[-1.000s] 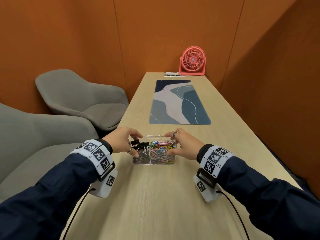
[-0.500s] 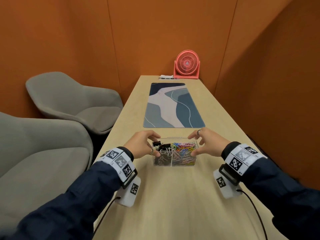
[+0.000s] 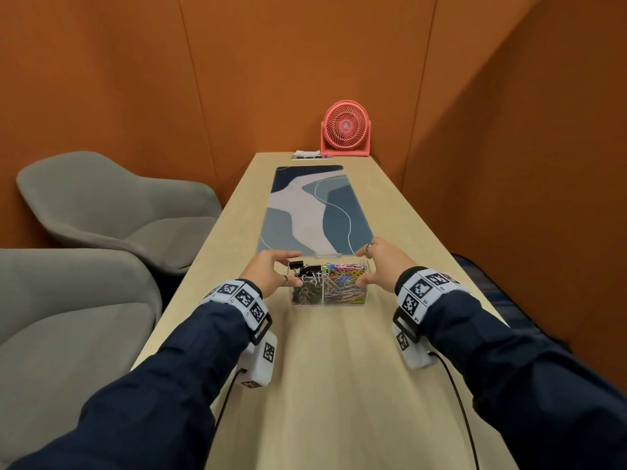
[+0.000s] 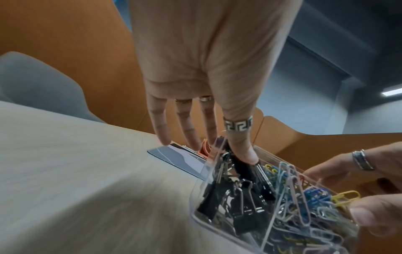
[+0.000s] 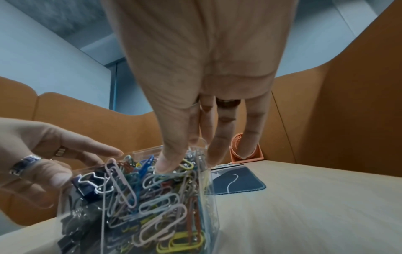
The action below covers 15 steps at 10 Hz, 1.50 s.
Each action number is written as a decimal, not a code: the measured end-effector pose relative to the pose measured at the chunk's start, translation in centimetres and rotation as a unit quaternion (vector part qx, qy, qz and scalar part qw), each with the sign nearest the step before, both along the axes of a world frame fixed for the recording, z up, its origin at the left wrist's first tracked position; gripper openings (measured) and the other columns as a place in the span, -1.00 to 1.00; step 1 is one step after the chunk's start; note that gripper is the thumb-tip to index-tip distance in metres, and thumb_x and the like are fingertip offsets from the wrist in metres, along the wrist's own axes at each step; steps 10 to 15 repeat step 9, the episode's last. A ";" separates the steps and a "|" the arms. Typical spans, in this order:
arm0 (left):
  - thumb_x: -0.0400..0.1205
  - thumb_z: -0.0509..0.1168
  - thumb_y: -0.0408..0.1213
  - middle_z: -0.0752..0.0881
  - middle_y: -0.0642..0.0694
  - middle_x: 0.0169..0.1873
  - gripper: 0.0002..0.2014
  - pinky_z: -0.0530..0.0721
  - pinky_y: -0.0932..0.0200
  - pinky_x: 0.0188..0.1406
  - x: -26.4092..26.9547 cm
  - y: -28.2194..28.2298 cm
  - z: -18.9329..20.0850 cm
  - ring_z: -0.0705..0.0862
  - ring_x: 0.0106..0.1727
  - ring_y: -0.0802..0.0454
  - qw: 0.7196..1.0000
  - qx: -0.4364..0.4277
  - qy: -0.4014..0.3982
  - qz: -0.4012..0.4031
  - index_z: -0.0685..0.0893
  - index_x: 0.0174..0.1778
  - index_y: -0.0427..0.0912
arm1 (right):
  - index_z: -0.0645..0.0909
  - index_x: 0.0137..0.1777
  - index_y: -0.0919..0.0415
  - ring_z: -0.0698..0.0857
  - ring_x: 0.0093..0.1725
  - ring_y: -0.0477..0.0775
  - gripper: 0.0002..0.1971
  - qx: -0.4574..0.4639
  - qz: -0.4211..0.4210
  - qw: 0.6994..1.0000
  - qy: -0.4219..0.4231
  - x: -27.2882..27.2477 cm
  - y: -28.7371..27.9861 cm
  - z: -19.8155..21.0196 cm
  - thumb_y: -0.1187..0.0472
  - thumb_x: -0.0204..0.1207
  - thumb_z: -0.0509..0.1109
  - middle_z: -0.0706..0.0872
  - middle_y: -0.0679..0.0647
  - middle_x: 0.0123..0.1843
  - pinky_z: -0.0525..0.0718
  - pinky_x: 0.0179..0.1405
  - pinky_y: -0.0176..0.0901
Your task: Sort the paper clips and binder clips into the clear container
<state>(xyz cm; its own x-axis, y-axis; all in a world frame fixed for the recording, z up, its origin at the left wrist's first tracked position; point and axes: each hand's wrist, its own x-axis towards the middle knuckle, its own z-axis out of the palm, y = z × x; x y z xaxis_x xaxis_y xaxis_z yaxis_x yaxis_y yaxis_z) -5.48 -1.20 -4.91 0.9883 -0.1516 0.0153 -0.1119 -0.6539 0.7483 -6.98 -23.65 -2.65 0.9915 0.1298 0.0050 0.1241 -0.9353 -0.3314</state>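
Observation:
A clear container with two compartments stands on the table just short of the desk mat. Black binder clips fill its left compartment and coloured paper clips fill the right one. My left hand grips the left end, thumb at the near corner and fingers at the far corner. My right hand grips the right end the same way. The left wrist view shows the left hand with its thumb on the binder clips. The right wrist view shows the right hand with its thumb on the paper clips.
A blue patterned desk mat lies straight beyond the container. A pink fan and a small white item stand at the table's far end. Grey chairs line the left side. An orange wall runs close along the right.
Both hands have slid the container away from me along the table, up to the near edge of the mat. Their hold on its ends is unchanged.

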 end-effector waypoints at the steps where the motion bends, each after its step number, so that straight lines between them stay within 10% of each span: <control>1: 0.44 0.51 -0.38 0.62 0.01 0.06 -0.42 0.33 0.24 0.20 0.6 -0.2 0.1 0.55 0.17 0.05 1.000 -0.016 0.005 0.001 0.58 0.39 -0.04 | 0.47 0.43 0.17 0.53 0.34 0.08 -0.37 0.012 -0.002 1.000 -0.002 0.7 -0.1 0.1 0.11 0.36 0.55 0.49 0.09 0.35 0.46 0.39 -0.07; 4: 0.35 0.58 -0.29 0.64 0.02 0.05 -0.39 0.53 -0.04 0.32 3.6 0.2 -0.5 0.54 -0.15 0.07 1.000 0.015 -0.002 0.003 0.62 0.33 0.06 | 0.48 0.41 0.13 0.56 0.29 0.04 -0.38 0.034 0.011 0.999 -0.005 3.4 -1.1 -0.9 0.08 0.34 0.56 0.51 0.04 0.29 0.51 0.29 -0.09; 8: 0.33 0.60 -0.26 0.65 0.11 -0.05 -0.53 0.47 0.32 -0.25 6.2 0.6 1.8 0.55 -0.28 0.19 0.994 0.054 0.076 -0.050 0.65 0.11 0.14 | 0.51 0.26 0.06 0.52 -0.04 -0.09 -0.43 0.061 0.023 0.992 0.111 5.8 -1.6 0.7 0.03 0.26 0.61 0.49 0.00 0.13 0.56 0.12 -0.14; 15: 0.44 0.52 -0.14 0.69 0.05 -0.05 -0.66 0.49 0.24 -0.10 6.9 0.7 3.1 0.58 -0.27 0.24 0.993 0.044 0.101 -0.041 0.65 0.10 0.13 | 0.50 0.30 0.05 0.49 -0.08 -0.10 -0.45 0.092 0.002 0.988 0.125 6.3 -1.6 2.1 -0.11 0.36 0.51 0.50 0.00 0.12 0.54 0.10 -0.14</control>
